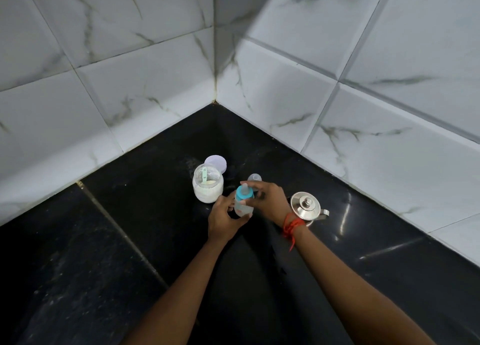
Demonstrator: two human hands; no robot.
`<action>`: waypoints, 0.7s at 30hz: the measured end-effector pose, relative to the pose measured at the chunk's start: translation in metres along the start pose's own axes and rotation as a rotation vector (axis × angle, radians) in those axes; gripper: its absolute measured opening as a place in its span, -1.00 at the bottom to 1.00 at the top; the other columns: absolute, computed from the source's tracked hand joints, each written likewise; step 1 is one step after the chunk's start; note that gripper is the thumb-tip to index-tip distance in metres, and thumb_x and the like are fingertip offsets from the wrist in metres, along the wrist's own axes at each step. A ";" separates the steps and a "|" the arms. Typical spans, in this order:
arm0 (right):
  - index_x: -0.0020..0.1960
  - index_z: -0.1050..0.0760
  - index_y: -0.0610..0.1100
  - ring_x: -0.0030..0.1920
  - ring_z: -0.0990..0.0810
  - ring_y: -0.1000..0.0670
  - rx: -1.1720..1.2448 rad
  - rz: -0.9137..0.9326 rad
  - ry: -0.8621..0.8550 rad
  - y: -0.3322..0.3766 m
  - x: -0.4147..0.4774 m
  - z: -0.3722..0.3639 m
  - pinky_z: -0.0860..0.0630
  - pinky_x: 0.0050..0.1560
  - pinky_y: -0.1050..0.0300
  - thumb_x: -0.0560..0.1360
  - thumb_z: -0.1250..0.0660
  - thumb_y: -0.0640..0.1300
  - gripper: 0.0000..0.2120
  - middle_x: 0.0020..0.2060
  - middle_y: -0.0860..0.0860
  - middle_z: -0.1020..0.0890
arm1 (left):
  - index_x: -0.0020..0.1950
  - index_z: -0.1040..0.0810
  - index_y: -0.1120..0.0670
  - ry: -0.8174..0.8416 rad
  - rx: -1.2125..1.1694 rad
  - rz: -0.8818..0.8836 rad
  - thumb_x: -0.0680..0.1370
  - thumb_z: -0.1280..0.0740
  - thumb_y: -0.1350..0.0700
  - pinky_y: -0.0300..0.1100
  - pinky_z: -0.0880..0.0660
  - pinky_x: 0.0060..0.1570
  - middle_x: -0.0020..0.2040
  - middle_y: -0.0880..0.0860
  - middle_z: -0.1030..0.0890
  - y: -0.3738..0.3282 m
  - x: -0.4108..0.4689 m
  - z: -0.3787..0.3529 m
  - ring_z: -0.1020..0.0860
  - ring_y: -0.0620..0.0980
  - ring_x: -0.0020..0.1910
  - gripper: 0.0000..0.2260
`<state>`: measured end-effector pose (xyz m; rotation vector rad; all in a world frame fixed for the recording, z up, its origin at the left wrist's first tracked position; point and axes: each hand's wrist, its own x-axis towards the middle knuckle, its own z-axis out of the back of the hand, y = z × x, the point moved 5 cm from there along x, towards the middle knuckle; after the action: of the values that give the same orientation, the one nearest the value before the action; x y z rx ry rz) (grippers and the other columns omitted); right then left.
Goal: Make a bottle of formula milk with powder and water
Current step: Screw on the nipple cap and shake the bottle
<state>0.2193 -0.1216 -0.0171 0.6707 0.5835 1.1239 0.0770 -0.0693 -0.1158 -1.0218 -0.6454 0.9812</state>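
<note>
Head view: both hands, left [225, 221] and right [270, 202], grip the baby bottle [243, 202]; its markings unreadable.

Hands: two, a left hand [225, 218] and a right hand [270, 202], both closed around the one bottle
Baby bottles: one, a clear bottle [243, 207] with a blue collar and teat on top
Powder jars: one, an open jar [207, 186] of white powder
Scoops: one, a pale green scoop [205, 176] standing in that jar
Loose lids: one, a round lilac lid [215, 163] lying behind the jar
Clear caps: one, a domed cap [254, 177] behind the bottle
Steel kettles: one, a lidded kettle [307, 209] by the right wrist
Wrist threads: one, a red thread [292, 226] tied on the right wrist
Countertops: one, a black stone counter [130, 228]
Tiled walls: two, meeting in a corner
</note>
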 end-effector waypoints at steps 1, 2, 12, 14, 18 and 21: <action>0.23 -0.62 0.14 -0.17 -0.60 0.10 0.048 -0.034 -0.102 -0.003 -0.006 -0.005 -0.59 0.00 0.13 0.36 -0.59 0.01 -0.54 -0.10 0.09 -0.70 | 0.28 -0.60 -0.12 -0.015 0.016 0.004 0.37 -0.63 -0.07 -0.24 -0.56 0.02 0.07 -0.13 -0.57 -0.002 0.000 -0.001 -0.63 -0.12 0.06 -0.49; 0.19 -0.63 0.12 -0.13 -0.58 0.14 0.084 -0.064 -0.198 -0.005 -0.012 -0.009 -0.56 0.00 0.19 0.32 -0.61 0.06 -0.55 -0.07 0.13 -0.69 | 0.24 -0.62 -0.09 -0.033 0.021 0.011 0.36 -0.64 -0.05 -0.23 -0.55 -0.02 0.04 -0.12 -0.54 -0.005 0.001 -0.002 -0.62 -0.09 0.02 -0.52; 0.31 -0.50 0.22 -0.01 -0.66 -0.04 0.067 0.055 0.079 -0.017 -0.001 -0.005 -0.61 0.12 0.02 0.35 -0.58 -0.04 -0.42 0.05 0.00 -0.67 | 0.51 -0.38 0.04 0.221 -0.286 -0.094 0.44 -0.58 0.27 -0.19 -0.48 0.38 0.46 -0.04 -0.50 -0.013 0.007 -0.008 -0.50 -0.10 0.44 -0.30; 0.37 -0.47 0.24 0.07 -0.67 -0.06 -0.041 0.100 0.167 -0.020 0.004 -0.004 -0.58 0.19 -0.03 0.42 -0.52 -0.06 -0.43 0.06 -0.05 -0.68 | 0.57 -0.35 0.03 0.327 -0.221 -0.102 0.48 -0.53 0.29 -0.12 -0.44 0.45 0.48 -0.04 -0.50 -0.006 0.011 -0.005 -0.48 -0.08 0.47 -0.30; 0.34 -0.55 0.15 0.01 -0.65 0.09 -0.038 0.065 0.123 -0.016 0.003 -0.001 -0.57 0.19 0.08 0.41 -0.56 -0.09 -0.48 0.04 0.06 -0.70 | 0.39 -0.53 -0.07 0.300 -0.186 -0.020 0.46 -0.56 0.30 -0.17 -0.53 0.35 0.30 -0.10 -0.65 0.000 0.011 0.001 -0.59 -0.12 0.33 -0.43; 0.24 -0.61 0.14 0.05 -0.63 0.23 0.121 -0.042 -0.080 -0.018 -0.010 -0.008 -0.55 0.21 0.16 0.35 -0.60 -0.04 -0.52 0.06 0.20 -0.70 | 0.26 -0.63 0.01 0.050 -0.202 0.001 0.38 -0.65 0.22 -0.34 -0.56 0.16 0.14 -0.11 -0.71 -0.009 0.000 0.003 -0.65 -0.22 0.15 -0.52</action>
<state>0.2215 -0.1351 -0.0351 0.8005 0.5978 1.0240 0.0775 -0.0691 -0.1064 -1.2210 -0.7129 0.9010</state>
